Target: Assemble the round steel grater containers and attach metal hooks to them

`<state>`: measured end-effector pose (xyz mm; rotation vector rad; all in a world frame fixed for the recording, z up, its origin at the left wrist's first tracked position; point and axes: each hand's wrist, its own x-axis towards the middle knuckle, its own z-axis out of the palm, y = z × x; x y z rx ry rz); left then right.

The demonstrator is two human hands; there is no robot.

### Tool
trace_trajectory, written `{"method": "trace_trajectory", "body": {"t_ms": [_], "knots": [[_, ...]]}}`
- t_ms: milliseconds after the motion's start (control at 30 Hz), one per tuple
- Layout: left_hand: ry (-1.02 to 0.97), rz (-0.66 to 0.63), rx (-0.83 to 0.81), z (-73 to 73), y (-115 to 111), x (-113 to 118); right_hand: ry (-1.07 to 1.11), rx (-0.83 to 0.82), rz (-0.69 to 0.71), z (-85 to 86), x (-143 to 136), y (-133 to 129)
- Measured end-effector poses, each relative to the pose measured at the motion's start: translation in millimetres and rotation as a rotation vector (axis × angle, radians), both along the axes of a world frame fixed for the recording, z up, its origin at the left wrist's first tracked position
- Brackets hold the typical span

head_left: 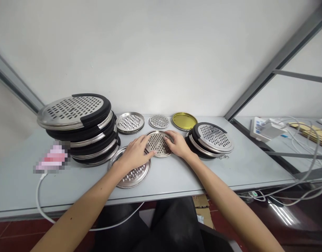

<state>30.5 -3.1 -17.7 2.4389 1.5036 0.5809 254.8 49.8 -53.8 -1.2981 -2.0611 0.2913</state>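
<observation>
A round metal grater disc (158, 144) with raised teeth lies at the middle of the table between my hands. My left hand (136, 152) grips its left edge, with the thumb along the near rim. On the opposite side my right hand (179, 144) holds the right edge, fingers over the rim and thumb on the surface. Under my left wrist lies another grater disc (134, 176), partly covered. Behind are a stack of toothed discs (130, 122), a small pierced disc (159, 121) and a yellow round lid (184, 121).
A tall stack of black-edged graters (75, 108) stands at left, a shorter grater stack (215, 138) at right. Beside the left stack is a blurred pink object (53, 159) with a white cable (38, 196). A power strip (266, 128) lies beyond the grey frame (258, 84).
</observation>
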Motion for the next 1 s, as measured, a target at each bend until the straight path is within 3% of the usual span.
{"method": "trace_trajectory", "body": {"t_ms": [200,333,767,900,1000], "knots": [[0.065,0.230,0.055,3.6,3.2,-1.9,0.002,-0.010,-0.005,-2.3,-0.1,1.0],[0.154,0.313,0.036,4.4,4.3,-1.7,0.006,-0.013,-0.004,-0.2,0.2,0.5],[-0.006,0.272,0.023,7.0,7.2,-2.9,0.081,0.042,0.015,6.9,0.2,-2.8],[-0.054,0.280,0.022,7.5,8.3,-3.9,0.179,0.131,0.136,17.5,-4.6,-14.5],[-0.074,0.270,0.030,5.9,9.0,-3.4,0.166,0.029,0.293,21.9,-13.7,-27.4]]}}
